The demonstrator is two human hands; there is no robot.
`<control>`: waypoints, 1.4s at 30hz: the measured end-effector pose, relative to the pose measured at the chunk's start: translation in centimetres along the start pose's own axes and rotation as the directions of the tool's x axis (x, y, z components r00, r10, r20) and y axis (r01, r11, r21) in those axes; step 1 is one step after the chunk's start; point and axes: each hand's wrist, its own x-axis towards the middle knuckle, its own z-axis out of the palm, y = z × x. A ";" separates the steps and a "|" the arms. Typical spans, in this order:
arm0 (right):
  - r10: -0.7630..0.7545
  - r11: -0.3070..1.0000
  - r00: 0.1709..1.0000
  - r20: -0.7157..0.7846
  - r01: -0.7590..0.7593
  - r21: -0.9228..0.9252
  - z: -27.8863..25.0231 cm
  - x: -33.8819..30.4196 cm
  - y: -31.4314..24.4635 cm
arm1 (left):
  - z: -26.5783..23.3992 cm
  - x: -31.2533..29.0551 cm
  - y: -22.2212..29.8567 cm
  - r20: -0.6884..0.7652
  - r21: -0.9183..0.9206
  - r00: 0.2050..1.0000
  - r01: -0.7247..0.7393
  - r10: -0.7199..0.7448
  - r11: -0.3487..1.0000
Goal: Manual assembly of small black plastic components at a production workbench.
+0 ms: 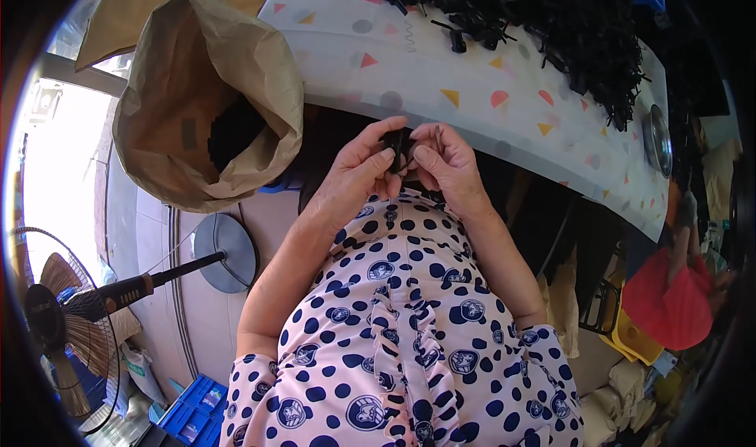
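Both hands meet in front of my body, just off the near edge of the table. My left hand (367, 163) is closed round a small black part (399, 141), with the thumb pressed on its side. My right hand (446, 163) pinches at the same black part from the other side, thumb against fingers. The part's exact kind is hard to make out, since fingers cover much of it. Across the table's far right lies a large heap of similar black parts (543, 22), with a few loose ones at its near edge.
A table with a patterned cloth (441, 69) spans the upper view. At left stands an open brown paper sack (213, 61) with black items inside. A pedestal fan (71, 313) stands lower left near blue crates (193, 411). A metal bowl (658, 141) sits at the table's right end; another person (669, 297) is beyond.
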 end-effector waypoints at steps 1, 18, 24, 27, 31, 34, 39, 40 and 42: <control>0.005 0.996 0.998 0.065 -0.011 0.091 -0.3 0.3 -0.1 | 0.0 0.0 0.2 0.077 0.033 0.997 0.020 -0.023 0.999; 0.100 0.988 0.994 -0.053 -0.105 -0.110 0.7 -1.3 -1.0 | 1.5 -0.1 -0.7 0.096 0.704 0.954 -0.267 0.285 0.658; 0.123 0.990 0.992 -0.033 -0.125 -0.073 2.5 -1.8 -1.1 | 1.2 0.0 -1.2 0.033 0.676 0.949 -0.252 0.313 0.692; 0.118 0.989 0.993 -0.028 -0.120 -0.091 2.5 -1.6 -0.9 | 1.4 -0.1 -1.2 0.059 0.704 0.929 -0.297 0.364 0.645; 0.104 0.988 0.993 -0.061 -0.110 -0.106 2.6 -1.6 -0.2 | 1.9 -0.4 -1.4 0.051 0.737 0.901 -0.325 0.431 0.593; 0.083 0.989 0.996 -0.039 -0.088 -0.123 3.3 -1.2 -0.6 | 2.0 -0.4 -1.1 0.054 0.802 0.859 -0.341 0.510 0.490; 0.007 0.971 1.000 0.011 -0.004 -0.239 3.2 0.7 -0.3 | 1.2 -0.3 -0.2 0.061 0.850 0.824 -0.339 0.563 0.404; -0.022 0.942 0.997 0.078 0.047 -0.331 2.6 1.5 -0.1 | 0.8 -0.2 0.0 0.058 0.855 0.825 -0.332 0.562 0.399; -0.034 0.906 0.988 0.152 0.095 -0.413 1.4 3.1 -0.8 | -0.3 -0.3 1.3 0.076 0.872 0.782 -0.353 0.619 0.339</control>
